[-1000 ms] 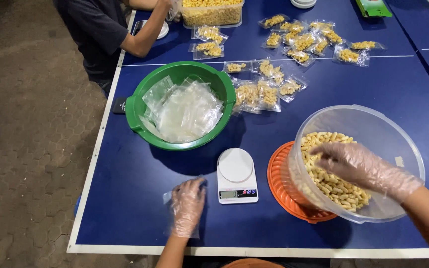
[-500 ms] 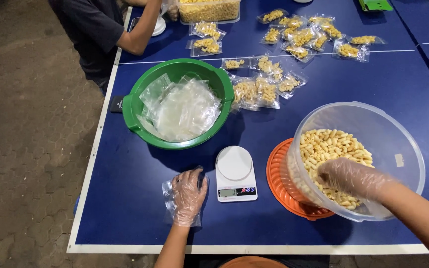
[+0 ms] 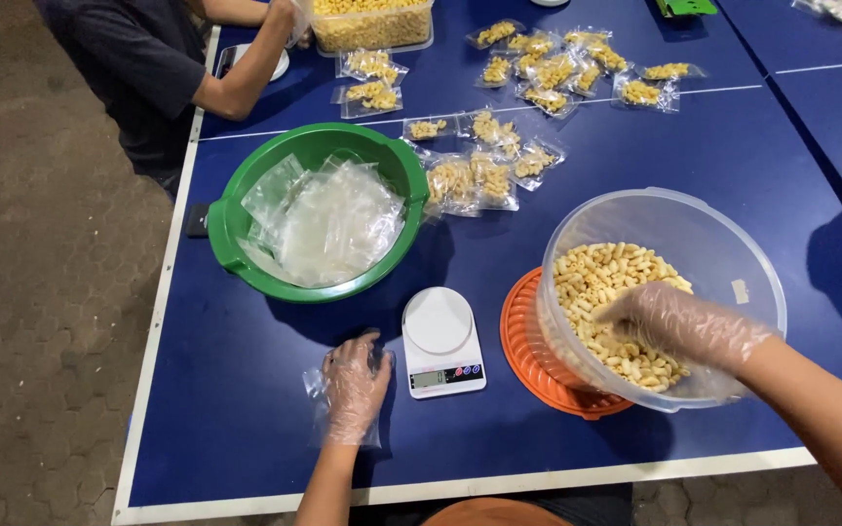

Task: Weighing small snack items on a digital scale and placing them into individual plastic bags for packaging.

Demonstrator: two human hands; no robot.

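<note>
my right hand [image 3: 679,326] cupped in snacks [image 3: 604,292], tilted tub [image 3: 663,292] | my left hand [image 3: 351,388] flat on bag [image 3: 328,390], left of scale [image 3: 440,341]

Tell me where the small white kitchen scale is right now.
In the head view, the white scale sits on the blue table near its front edge, between the gloved left hand and the orange lid, just below the green basin.

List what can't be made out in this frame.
- Right hand fingertips: buried in the snacks in the clear tub, grasp unclear.
- Left hand covers the small clear bag.
- Scale display: too small to make out.
- Co-worker's hand: cut by the top edge.
</note>
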